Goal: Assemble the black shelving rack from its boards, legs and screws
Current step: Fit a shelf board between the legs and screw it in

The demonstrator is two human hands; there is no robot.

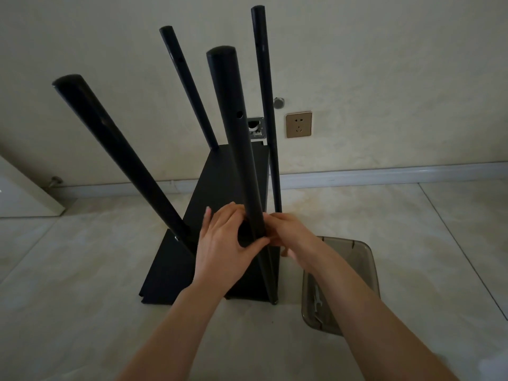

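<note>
On the tiled floor, against the wall below the gold socket plate (pixel 298 125), the black board (pixel 220 204) lies flat with four black legs rising from its corners. Relative to that board, the near-right leg (pixel 233 138) is the working item: its long axis runs steeply upward from the near-right corner toward the viewer, its capped end highest, and a side hole shows partway up the tube. The left hand (pixel 224 243) wraps the lower section of this leg from the board's left side, the thumb crossing in front of the tube and the fingers curled behind it. The right hand (pixel 288 235) meets the same section from the right, its fingers bent against the tube; whether it pinches a screw there cannot be determined, as the fingertips are hidden. Both hands sit low on the leg, just above the joint with the board, so the joint lies directly below the grip and the free length extends above it. The near-left leg (pixel 118 149) leans outward to the left, with a bright fastener showing near its foot. The far-left leg (pixel 187 86) and far-right leg (pixel 266 105) stand at the back corners. Right of the board, a translucent brown tray (pixel 368 270) holds a small wrench (pixel 316 298), nearer the right hand. In judgement, the next action is fixing this leg at its base.
</note>
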